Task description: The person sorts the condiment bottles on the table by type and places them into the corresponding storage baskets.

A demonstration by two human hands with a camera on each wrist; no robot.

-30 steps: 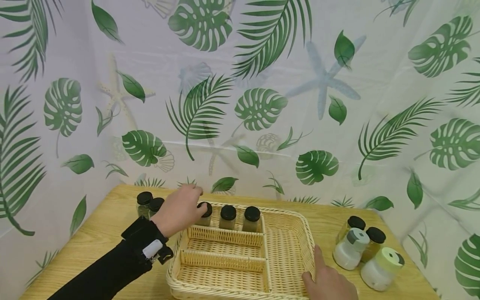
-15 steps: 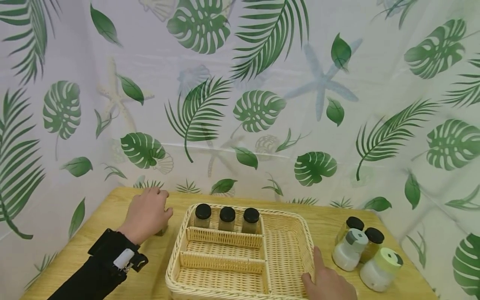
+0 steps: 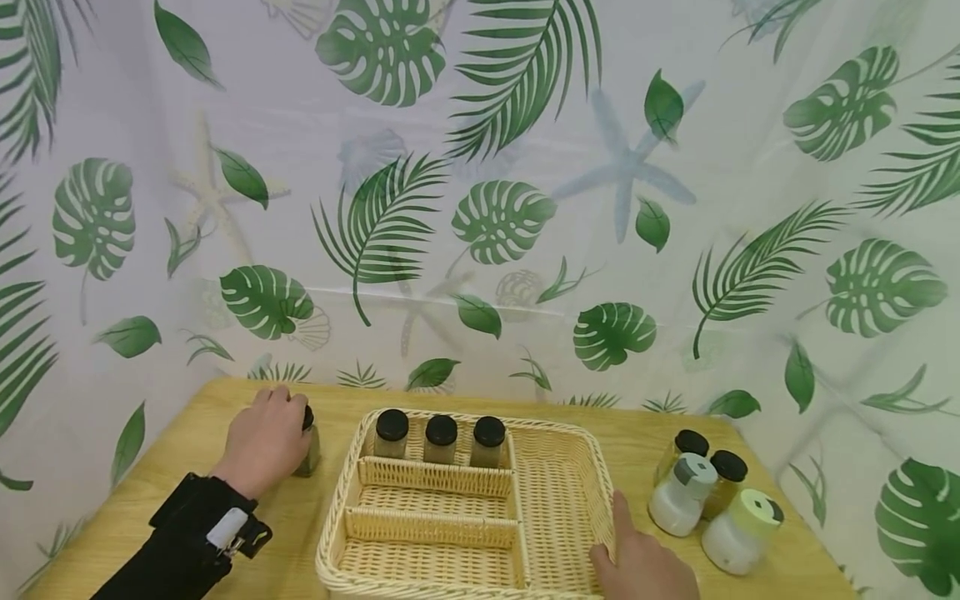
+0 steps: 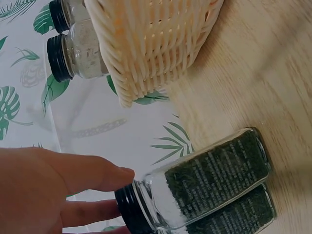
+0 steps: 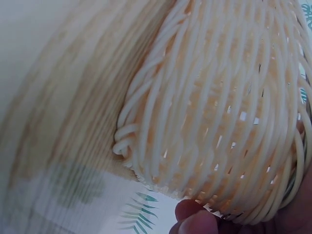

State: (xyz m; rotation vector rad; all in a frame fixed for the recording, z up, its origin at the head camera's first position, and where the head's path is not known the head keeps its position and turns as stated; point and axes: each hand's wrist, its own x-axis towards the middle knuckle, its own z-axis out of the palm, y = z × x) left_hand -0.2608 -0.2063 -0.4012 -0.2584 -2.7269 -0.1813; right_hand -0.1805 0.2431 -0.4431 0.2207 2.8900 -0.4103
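Note:
In the head view my left hand (image 3: 262, 437) is at the table's left side, at a spice jar (image 3: 309, 454) with a black lid. In the left wrist view, thumb and fingers pinch the black lid of this clear jar (image 4: 217, 178), filled with dark green flakes. A second green jar (image 4: 234, 214) stands right against it, its lid hidden. My right hand (image 3: 645, 558) grips the right rim of a woven basket (image 3: 333, 508), thumb on the inner side. Three black-lidded jars (image 3: 441, 440) stand in the basket's back left compartment.
Right of the basket stand two white shakers, one with a grey lid (image 3: 682, 496) and one with a yellow-green lid (image 3: 742, 533). Two black-lidded jars (image 3: 726, 483) are behind them. A leaf-patterned cloth (image 3: 480, 208) hangs behind the wooden table (image 3: 217, 408).
My left hand has moved left from the basket's back left corner to the green jars. My right hand has stayed on the basket rim. The head view has shifted slightly.

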